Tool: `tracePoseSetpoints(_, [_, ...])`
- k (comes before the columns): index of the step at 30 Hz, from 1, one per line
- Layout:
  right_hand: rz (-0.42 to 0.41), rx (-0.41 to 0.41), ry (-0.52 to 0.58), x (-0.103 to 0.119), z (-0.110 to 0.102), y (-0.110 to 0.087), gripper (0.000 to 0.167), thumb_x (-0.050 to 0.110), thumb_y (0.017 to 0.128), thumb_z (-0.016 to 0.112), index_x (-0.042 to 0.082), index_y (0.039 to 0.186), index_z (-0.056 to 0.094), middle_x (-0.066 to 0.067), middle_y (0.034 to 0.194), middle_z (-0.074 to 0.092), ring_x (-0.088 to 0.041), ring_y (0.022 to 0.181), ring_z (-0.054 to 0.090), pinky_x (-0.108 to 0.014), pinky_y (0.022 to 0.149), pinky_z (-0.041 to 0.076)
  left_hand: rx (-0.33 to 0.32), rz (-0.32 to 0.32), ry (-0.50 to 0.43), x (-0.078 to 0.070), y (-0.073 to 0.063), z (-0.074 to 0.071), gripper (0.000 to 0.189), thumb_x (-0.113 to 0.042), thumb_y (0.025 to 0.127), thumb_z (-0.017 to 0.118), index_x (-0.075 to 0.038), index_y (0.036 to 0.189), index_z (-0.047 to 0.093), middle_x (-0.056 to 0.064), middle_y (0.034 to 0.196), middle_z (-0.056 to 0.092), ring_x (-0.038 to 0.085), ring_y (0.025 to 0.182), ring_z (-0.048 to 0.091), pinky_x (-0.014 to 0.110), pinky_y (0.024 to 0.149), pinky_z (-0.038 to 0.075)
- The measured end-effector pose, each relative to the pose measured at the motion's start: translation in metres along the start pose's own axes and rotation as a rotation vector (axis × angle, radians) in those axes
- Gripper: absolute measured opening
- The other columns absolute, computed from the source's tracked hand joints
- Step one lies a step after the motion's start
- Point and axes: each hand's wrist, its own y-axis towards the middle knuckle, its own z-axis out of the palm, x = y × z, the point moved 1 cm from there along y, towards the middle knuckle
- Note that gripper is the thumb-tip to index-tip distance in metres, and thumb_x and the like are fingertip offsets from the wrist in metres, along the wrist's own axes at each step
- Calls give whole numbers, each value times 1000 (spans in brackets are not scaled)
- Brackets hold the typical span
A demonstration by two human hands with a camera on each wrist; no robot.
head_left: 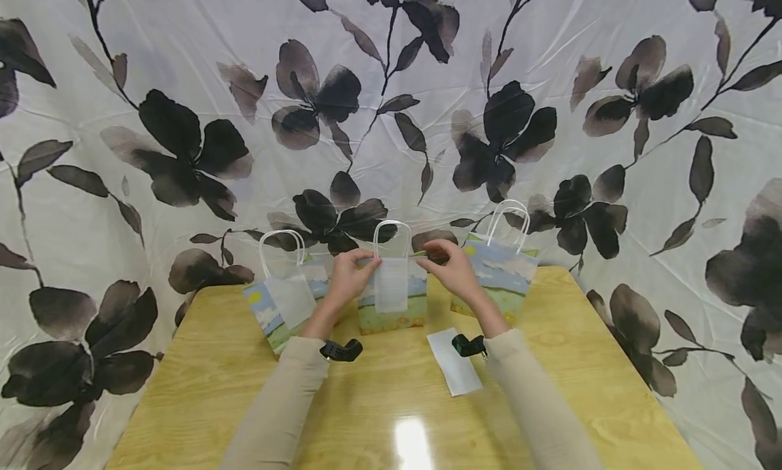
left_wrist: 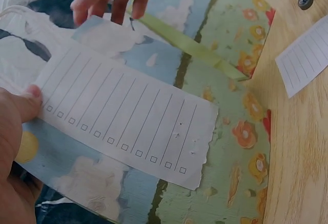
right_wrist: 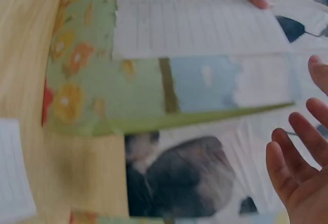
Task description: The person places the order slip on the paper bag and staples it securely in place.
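Observation:
A paper gift bag [head_left: 394, 322] painted with sky, grass and flowers stands upright in the middle, its white handles raised. Flat against its front lies a white lined checklist sheet [left_wrist: 123, 116] with small boxes and a ragged end. My left hand [head_left: 349, 276] pinches the top of this sheet and the bag's upper edge, thumb in front. Beside the bag's upper right side, my right hand [head_left: 455, 273] is held with fingers apart and nothing between them; the right wrist view shows those fingers [right_wrist: 294, 152] spread off the bag.
To the left, a similar bag [head_left: 267, 314] leans with a white sheet [head_left: 292, 299] on its front. Another bag [head_left: 497, 273] stands at the right. A loose lined sheet [head_left: 452, 375] lies on the wooden table [head_left: 379, 402]. Floral cloth [head_left: 403, 151] hangs behind.

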Motion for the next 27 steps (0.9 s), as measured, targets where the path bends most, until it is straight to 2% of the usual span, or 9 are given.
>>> tracePoseSetpoints(3, [-5,19,-17,3,-17,-12,30,24,91,71,7,115,66,-8,108,65,-24,96,62,-42,78,51,-11,11,-7,0,1,-1,17,-12,88,74,1,99,76,13,93,72,28,90,67,45,80,52])
tracePoseSetpoints(7, [19,51,-60,-3,-39,-36,23,25,93,69,7,107,70,-5,100,67,-21,91,62,-40,75,51,-8,-3,-7,1,0,-1,16,-13,88,74,-1,98,76,12,93,72,26,90,67,44,80,52])
tracePoseSetpoints(13, [101,61,-84,-30,-66,-80,25,23,94,68,2,107,70,-6,98,68,-25,90,62,-39,73,52,4,7,-15,2,-2,1,17,-13,89,73,-1,99,76,12,94,72,27,92,66,44,81,52])
tracePoseSetpoints(18, [169,82,-115,-58,-76,-116,27,23,93,70,1,108,70,-6,99,69,-25,90,63,-38,71,53,-5,-13,-25,3,-2,1,17,-14,88,74,-1,99,76,12,94,72,26,90,66,44,79,53])
tracePoseSetpoints(23, [262,33,-145,-78,-80,-150,32,26,89,74,2,110,69,-11,107,66,-30,99,61,-45,78,52,-9,-4,-48,3,0,1,16,-14,88,74,-2,98,77,11,92,72,25,89,66,44,77,53])
tracePoseSetpoints(27, [318,2,-172,-89,-76,-172,37,24,86,77,2,114,67,-12,112,65,-31,103,59,-46,83,50,-12,-4,-51,4,-1,1,18,-14,89,74,0,98,76,12,92,72,26,88,66,44,76,53])
